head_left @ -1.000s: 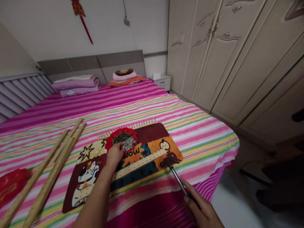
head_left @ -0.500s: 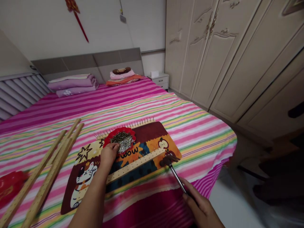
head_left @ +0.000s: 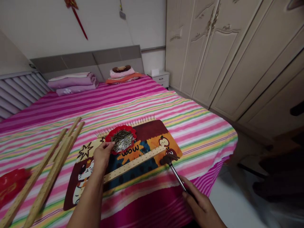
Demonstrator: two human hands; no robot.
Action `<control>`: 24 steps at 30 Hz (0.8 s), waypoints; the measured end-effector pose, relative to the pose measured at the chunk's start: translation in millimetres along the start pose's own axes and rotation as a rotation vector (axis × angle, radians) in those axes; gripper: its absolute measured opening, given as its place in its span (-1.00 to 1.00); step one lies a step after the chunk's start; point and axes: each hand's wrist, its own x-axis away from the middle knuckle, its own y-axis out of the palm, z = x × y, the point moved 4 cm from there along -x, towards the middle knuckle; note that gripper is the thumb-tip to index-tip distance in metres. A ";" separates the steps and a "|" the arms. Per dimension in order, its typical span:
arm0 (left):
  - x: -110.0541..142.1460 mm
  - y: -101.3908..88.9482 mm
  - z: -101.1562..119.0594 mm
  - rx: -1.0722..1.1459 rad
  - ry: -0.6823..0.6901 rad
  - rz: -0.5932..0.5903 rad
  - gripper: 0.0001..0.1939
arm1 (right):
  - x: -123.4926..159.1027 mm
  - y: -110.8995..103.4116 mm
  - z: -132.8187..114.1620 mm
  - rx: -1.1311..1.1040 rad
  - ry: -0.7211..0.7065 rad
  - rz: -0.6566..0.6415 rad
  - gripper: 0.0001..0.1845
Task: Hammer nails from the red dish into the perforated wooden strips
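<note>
My left hand [head_left: 102,155] is at the near left edge of a red scalloped bowl [head_left: 133,130]. Its thumb and fingers are pinched together; whatever they hold is too small to make out. A heap of loose metal nails [head_left: 122,139] fills the bowl. In my right hand [head_left: 200,201] is a hammer [head_left: 176,174], gripped by its handle, the dark head resting low over the mat's right side. Between the hands lies a pale wooden strip [head_left: 134,163] with rows of holes and a few thin nails upright toward its right end. My left forearm covers its left end.
A printed mat [head_left: 152,130] lies under the bowl on the striped bed [head_left: 201,129]. Behind the bowl, another strip carries a row of upright nails [head_left: 142,120]. Several long wooden strips [head_left: 51,171] and a red object [head_left: 11,185] lie at left. Wardrobe doors [head_left: 223,60] stand at right.
My left hand has drawn back slightly to the left, from over the nails to the bowl's edge. My right hand and the hammer have hardly moved.
</note>
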 end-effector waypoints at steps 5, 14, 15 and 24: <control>16.2 2.4 17.2 0.296 -0.068 0.031 -0.70 | 0.6 0.5 -1.3 0.006 -0.002 0.017 -0.42; 67.9 29.4 6.9 0.096 -0.137 -0.281 -0.73 | 0.5 -0.5 -10.4 0.046 -0.032 0.038 -0.47; 73.2 33.0 2.8 0.071 -0.154 -0.304 -0.74 | 0.5 -0.3 -9.7 0.049 -0.029 0.037 -0.47; 86.7 47.1 -11.0 -0.057 -0.133 -0.322 -0.77 | 0.9 0.3 -3.0 0.047 -0.020 0.016 -0.49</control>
